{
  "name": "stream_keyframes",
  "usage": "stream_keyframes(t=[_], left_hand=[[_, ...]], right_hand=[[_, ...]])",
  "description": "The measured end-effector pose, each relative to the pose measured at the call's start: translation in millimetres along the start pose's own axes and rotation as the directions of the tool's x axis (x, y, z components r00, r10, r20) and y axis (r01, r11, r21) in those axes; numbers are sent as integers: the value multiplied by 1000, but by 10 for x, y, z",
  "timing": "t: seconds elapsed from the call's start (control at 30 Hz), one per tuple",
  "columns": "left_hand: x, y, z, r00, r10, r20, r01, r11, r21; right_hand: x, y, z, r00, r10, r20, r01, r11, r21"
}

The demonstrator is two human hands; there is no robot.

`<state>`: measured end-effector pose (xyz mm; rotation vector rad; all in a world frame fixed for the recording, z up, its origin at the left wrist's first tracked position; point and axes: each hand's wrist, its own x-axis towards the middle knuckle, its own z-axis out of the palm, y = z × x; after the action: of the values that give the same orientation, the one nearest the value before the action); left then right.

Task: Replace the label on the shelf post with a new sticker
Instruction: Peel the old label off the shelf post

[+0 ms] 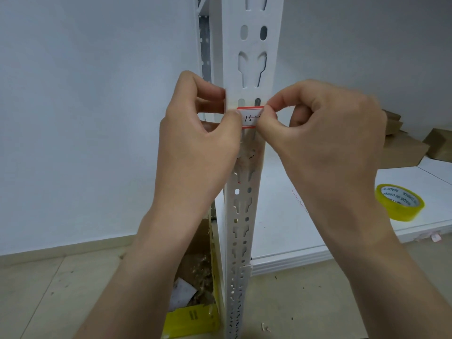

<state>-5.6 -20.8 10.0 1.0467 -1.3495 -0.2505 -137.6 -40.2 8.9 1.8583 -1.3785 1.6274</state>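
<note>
A white slotted shelf post [252, 69] stands upright in the middle of the view. A white sticker with a red border and handwritten "15" [250, 117] lies flat against the post at hand height. My left hand [195, 133] has its thumb on the sticker's left end, with fingers curled round the post's edge. My right hand [325, 138] pinches the sticker's right end between thumb and forefinger. Just below the sticker the post shows scuffed, dirty residue [249, 155].
A roll of yellow tape [400, 202] lies on the white shelf board [342, 241] at the right. Brown cardboard boxes [406, 148] sit further back on that shelf. An open box with scraps and yellow packaging [193, 289] stands on the floor left of the post.
</note>
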Motion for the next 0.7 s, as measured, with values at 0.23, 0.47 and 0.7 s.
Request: stream_keyframes(t=[0.23, 0.47, 0.7], left_hand=[[1, 8, -3, 1000, -11, 0, 11, 1000, -14], [9, 9, 0, 1000, -19, 0, 19, 999, -30], [8, 5, -13, 1000, -12, 9, 12, 999, -38]], right_hand=[[-5, -27, 7, 1000, -14, 1, 14, 999, -28], [-9, -26, 71, 1000, -11, 14, 11, 1000, 15], [-90, 55, -18, 998, -54, -35, 58, 991, 118]])
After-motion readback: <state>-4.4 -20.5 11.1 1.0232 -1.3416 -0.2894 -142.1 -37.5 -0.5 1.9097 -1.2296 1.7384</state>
